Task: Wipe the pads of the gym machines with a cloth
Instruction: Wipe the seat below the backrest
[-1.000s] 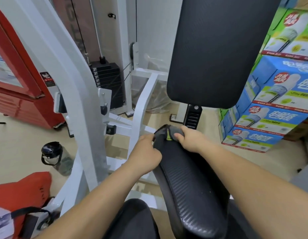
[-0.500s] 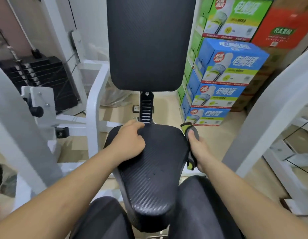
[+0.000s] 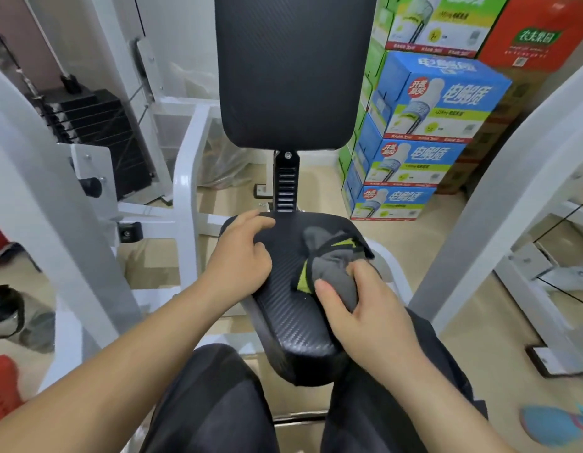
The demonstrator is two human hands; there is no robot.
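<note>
right hand (image 3: 372,318) grip was clamped on grey cloth (image 3: 332,274) atop seat pad (image 3: 293,322) | left hand (image 3: 241,256) was rested on pad, grip relaxed apart | stacked boxes (image 3: 440,103) were seen closed

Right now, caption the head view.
Right hand grips a gray cloth on the seat pad; left hand rests on it.

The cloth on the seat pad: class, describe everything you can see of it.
The cloth is soft grey fabric with lime-green patches and thin black edging, crumpled into a loose bunch rather than spread flat. It lies on the right rear part of the black textured seat pad, with one corner reaching the pad's right edge. The right hand grips its near end, thumb and fingers curled round it. Nothing else touches it.
</note>
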